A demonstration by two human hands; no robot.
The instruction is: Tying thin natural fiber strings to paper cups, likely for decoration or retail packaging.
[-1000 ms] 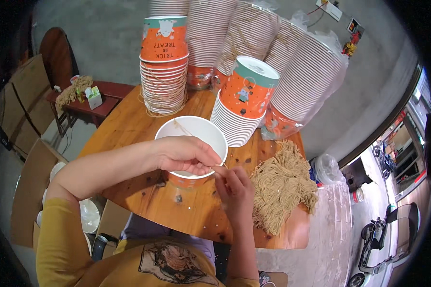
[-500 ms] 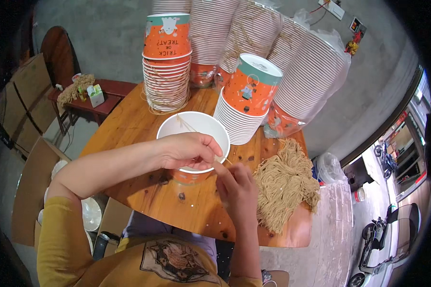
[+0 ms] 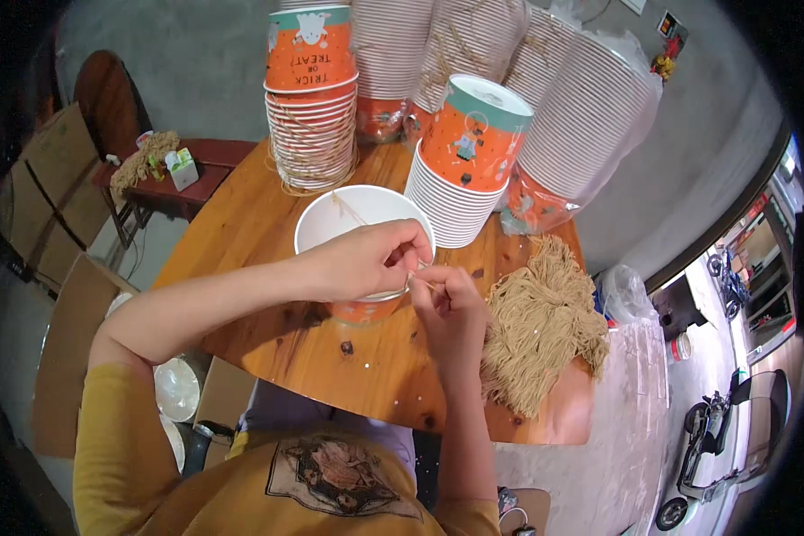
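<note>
At the cup's (image 3: 364, 234) near rim, I am pinching a string (image 3: 422, 283) between my left hand (image 3: 371, 261) and right hand (image 3: 448, 299), apparently threading it; pulling it taut seems next.

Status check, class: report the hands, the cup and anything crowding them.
Left hand and right hand pinch a thin tan string. Open white-lined orange paper cup under left hand. Tan string pile beside right hand.

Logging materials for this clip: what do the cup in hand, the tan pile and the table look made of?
Cup: likely paper, matte white inside, thin rolled rim. Pile: cut twine or string, fibrous tan strands. Table: wood, glossy varnish, visible grain and knots.
</note>
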